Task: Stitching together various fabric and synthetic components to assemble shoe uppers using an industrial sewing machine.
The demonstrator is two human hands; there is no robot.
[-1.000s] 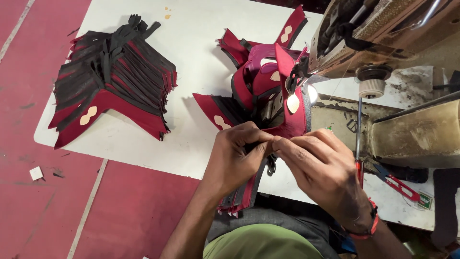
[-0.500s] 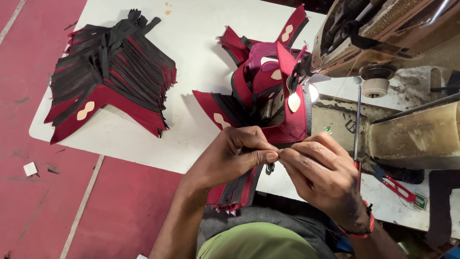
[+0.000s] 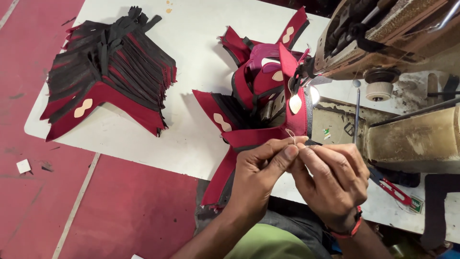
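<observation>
1. Right now both hands meet at lower centre of the frame, just below the heap of red and black pieces (image 3: 261,103).
2. Left hand (image 3: 261,170) is closed in a pinch: thumb and forefinger press together on the edge of a red strip (image 3: 225,175) and on a pale thread (image 3: 290,135) that loops up from the fingertips.
3. Right hand (image 3: 335,180) is closed too, its fingertips touching the left hand's and pinching at the same spot; whether it holds the thread or the strip's edge, I cannot tell.
4. That strip runs from the pinch down and left, past the table (image 3: 201,29) edge, to the person's lap.
5. Heap sits at centre of the frame on the white table, its pieces sticking out in every direction, several with pale peanut-shaped patches.
6. Over in the upper left, a neat stack (image 3: 108,72) of the same pieces lies fanned on the table, well apart from the hands.
7. Upper right, a worn sewing machine (image 3: 383,29) fills the corner, its head touching the heap.
8. Just right of the right hand, red-handled snips (image 3: 395,190) lie on the machine bed.
9. A red band (image 3: 347,231) circles the right wrist.
10. Red floor (image 3: 110,211) shows at lower left.
</observation>
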